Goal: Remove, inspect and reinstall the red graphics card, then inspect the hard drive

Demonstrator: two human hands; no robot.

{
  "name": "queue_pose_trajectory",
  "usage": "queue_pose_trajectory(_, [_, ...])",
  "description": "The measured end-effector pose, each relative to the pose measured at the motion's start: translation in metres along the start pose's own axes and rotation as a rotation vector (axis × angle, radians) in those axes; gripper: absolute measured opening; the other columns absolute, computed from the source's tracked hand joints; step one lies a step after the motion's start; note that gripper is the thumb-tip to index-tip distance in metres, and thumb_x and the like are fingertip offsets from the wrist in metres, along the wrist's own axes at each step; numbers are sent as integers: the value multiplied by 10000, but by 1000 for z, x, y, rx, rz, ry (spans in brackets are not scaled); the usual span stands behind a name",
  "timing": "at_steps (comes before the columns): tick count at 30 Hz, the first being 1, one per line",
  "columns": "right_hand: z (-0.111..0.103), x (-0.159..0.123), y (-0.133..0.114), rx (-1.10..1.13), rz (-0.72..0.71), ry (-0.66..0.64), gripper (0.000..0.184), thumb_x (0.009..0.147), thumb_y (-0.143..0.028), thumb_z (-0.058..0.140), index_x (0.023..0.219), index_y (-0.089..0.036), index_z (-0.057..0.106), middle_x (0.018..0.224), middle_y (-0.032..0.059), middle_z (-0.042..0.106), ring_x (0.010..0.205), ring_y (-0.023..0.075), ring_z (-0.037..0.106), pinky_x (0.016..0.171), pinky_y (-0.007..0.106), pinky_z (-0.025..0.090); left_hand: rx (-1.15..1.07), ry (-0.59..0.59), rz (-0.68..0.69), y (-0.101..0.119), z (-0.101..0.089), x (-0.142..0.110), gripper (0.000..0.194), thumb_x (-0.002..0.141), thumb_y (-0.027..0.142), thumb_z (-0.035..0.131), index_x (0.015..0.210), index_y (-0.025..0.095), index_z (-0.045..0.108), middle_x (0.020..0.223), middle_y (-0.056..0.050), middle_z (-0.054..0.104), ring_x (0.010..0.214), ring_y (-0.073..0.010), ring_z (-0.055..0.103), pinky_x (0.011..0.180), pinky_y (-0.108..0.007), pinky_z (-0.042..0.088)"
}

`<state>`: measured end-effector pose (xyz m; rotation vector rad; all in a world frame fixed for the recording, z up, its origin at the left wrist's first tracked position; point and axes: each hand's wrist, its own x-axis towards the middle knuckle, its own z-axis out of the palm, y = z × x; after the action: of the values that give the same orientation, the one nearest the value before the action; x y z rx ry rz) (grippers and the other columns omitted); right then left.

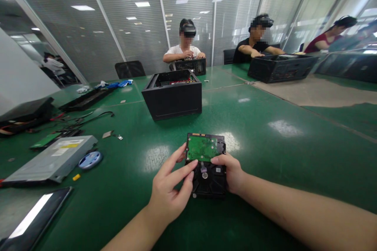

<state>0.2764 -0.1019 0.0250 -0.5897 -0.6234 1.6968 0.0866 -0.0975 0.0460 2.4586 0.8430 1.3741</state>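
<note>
A black hard drive (209,182) lies on the green table (265,153) with its green circuit board (202,148) facing up. My left hand (171,188) rests on the drive's left side, its fingers spread over the edge of the circuit board. My right hand (231,172) grips the right side of the drive, with the thumb on top near the board. Both forearms come in from the lower edge of the view.
An open black computer case (173,96) stands behind the drive. At the left lie a silver optical drive (53,159), a blue round part (90,160), cables and a black panel (35,219). Three people sit across the table with other cases.
</note>
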Motion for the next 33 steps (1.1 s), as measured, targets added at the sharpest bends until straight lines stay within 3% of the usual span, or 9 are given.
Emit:
queue_pose_trajectory(16, [-2, -3, 1, -57, -78, -50, 439, 673, -178, 621, 1110, -164, 662, 981, 84, 750, 902, 294, 688, 846, 444, 515, -26, 23, 18, 1, -3, -1, 361, 823, 47, 590, 1125, 202, 713, 1439, -117, 536, 1186, -232, 625, 1014, -400, 532])
queue_pose_trajectory(22, [-4, -2, 2, -84, -74, -2, 436, 668, -177, 625, 1101, -154, 671, 938, 80, 755, 829, 268, 694, 778, 401, 528, -28, 25, -9, 0, -1, -2, 423, 820, 58, 600, 1218, 189, 662, 1418, -110, 558, 1235, -240, 592, 1062, -406, 497])
queue_pose_trajectory(33, [-5, -2, 3, -73, -81, -28, 450, 689, -167, 612, 1135, -152, 670, 974, 87, 750, 857, 272, 692, 798, 412, 527, -26, 23, -5, -1, -2, -2, 356, 828, 54, 589, 1134, 196, 704, 1430, -103, 548, 1174, -225, 632, 1028, -390, 523])
